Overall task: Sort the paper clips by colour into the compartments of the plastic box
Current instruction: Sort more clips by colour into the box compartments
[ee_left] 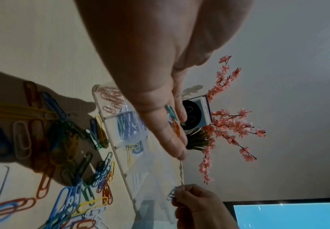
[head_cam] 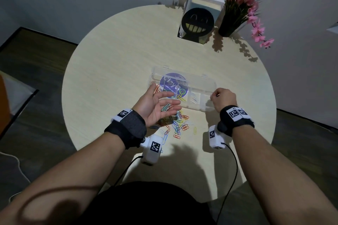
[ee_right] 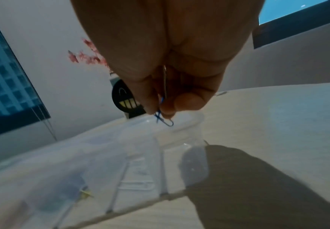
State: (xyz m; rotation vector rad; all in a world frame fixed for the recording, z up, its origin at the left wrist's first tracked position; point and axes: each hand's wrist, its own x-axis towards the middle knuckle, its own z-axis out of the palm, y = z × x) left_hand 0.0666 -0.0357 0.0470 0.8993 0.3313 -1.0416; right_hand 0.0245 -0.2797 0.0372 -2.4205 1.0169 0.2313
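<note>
Right hand [head_cam: 223, 99] pinching a blue clip [ee_right: 163, 119] above the right end of the plastic box [head_cam: 210, 85] on the tabletop [head_cam: 113, 64]; left hand [head_cam: 156, 105] open, palm up, cradling several clips [head_cam: 166, 107]. Best carried left to the compartment already showing blue, lowered close, then released.

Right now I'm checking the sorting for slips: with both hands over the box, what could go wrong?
1. The right hand pinches a dark blue paper clip over the rightmost compartment of the clear plastic box, while blue clips seem to lie further left; it may land misplaced.
2. The open left hand carries loose clips on its palm; a tilt could spill them into the unsorted pile.
</note>
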